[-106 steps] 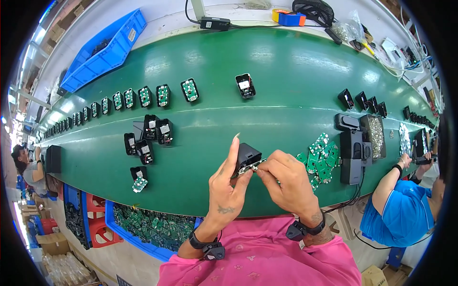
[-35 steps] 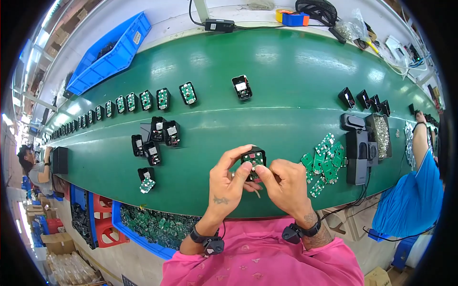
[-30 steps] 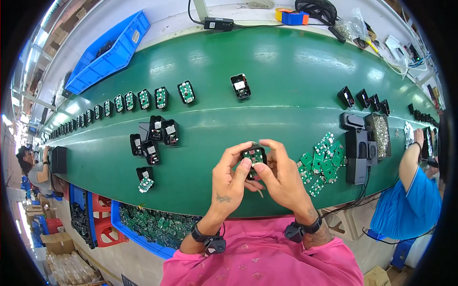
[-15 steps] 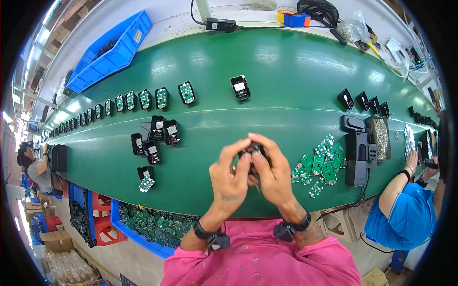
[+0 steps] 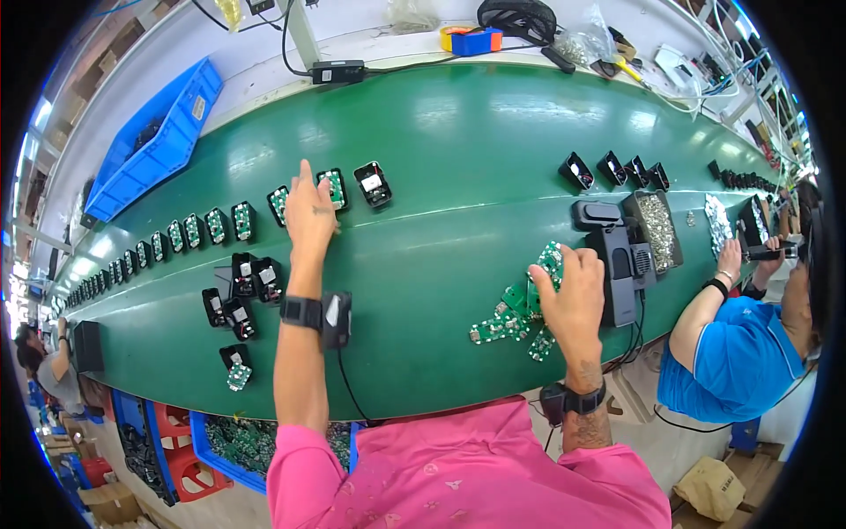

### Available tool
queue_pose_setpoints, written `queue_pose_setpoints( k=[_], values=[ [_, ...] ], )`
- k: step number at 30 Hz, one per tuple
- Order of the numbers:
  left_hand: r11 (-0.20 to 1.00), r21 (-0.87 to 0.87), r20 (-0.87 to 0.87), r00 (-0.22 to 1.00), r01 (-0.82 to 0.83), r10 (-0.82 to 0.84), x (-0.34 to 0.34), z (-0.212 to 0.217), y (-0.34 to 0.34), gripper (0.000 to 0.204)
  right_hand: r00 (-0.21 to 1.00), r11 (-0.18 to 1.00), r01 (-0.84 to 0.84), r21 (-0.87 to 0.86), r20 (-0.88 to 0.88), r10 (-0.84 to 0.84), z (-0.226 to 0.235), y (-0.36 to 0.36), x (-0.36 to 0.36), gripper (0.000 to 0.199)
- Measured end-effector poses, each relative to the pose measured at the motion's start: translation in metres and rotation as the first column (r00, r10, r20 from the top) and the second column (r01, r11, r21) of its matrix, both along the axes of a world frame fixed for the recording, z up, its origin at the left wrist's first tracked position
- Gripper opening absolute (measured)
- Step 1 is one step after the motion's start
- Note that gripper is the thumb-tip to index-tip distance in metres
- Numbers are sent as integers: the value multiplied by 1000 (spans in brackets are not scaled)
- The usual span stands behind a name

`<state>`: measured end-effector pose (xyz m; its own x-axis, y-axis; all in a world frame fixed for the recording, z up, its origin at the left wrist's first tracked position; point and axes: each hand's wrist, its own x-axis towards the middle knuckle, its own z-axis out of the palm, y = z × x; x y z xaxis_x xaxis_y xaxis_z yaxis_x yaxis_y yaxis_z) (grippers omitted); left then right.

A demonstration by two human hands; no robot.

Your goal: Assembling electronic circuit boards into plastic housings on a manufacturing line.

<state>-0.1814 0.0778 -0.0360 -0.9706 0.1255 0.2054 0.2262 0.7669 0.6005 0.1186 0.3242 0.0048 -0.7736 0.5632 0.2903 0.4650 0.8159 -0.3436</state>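
My left hand (image 5: 310, 212) is stretched over the row of black housings, index finger pointing away. It rests beside a black housing with a green circuit board in it (image 5: 332, 188) and covers part of it. Right of that stands a black housing (image 5: 373, 183) with a white part inside and no green board on top. My right hand (image 5: 573, 295) reaches over a loose pile of green circuit boards (image 5: 500, 328), thumb and fingers apart at its edge. Its palm side is hidden. More board-filled housings (image 5: 216, 227) run in a line to the left.
Several black housings (image 5: 240, 316) cluster at left, with another holding a tilted board (image 5: 238, 377) nearer. Right are a grey-black device (image 5: 608, 264), a tray of small metal parts (image 5: 654, 231) and tilted housings (image 5: 613, 167). Blue bins (image 5: 163, 145) and co-workers (image 5: 745, 361) flank the bench.
My hands were together around a dark object in front of me; now they are apart, left at the row, right at the boards. Another board-filled housing stands in the row. The view has shifted.
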Motion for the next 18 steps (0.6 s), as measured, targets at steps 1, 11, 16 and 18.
queue_pose_setpoints(
  k=[1, 11, 16, 18],
  values=[
    [1000, -5, -6, 1000, 1, -1, 4, 0, 3, 47, 999, 1000, 20, 15, 32, -21, -4, 9, 2, 47],
    [895, -356, -6, 957, 269, -290, 43, 28, 57, 78, 999, 998, -49, -39, 11, 49, -15, 6, 1, 58],
    [852, 195, -190, 871, 485, -453, 60, -8, 34, 63, 941, 900, -315, -300, -221, 256, -18, 5, -2, 50],
    [677, 667, 140, 840, 312, -525, 106, 24, 40, 53, 936, 735, -278, -618, -347, 62, -7, -3, -1, 48]
  ],
)
